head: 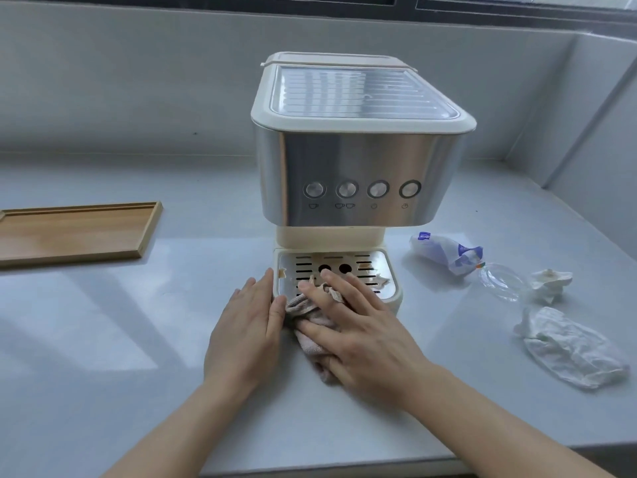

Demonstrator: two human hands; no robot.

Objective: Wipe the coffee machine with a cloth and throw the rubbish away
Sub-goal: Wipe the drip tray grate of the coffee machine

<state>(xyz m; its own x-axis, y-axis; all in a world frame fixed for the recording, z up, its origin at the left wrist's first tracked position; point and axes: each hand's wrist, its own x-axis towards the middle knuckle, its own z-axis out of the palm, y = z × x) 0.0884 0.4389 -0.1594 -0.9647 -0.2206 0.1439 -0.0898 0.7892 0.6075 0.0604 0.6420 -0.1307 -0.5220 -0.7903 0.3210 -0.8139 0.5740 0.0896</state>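
2 hands lie flat: the right hand [358,326], fingers spread, presses the cloth [312,326] onto the coffee machine [355,167] tray; the left hand [246,326], fingers together, touches its edge.

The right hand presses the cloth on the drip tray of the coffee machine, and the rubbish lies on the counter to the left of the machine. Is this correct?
Not quite. The head view shows the rubbish lying to the right of the coffee machine, not the left. The right hand does press the cloth on the drip tray.
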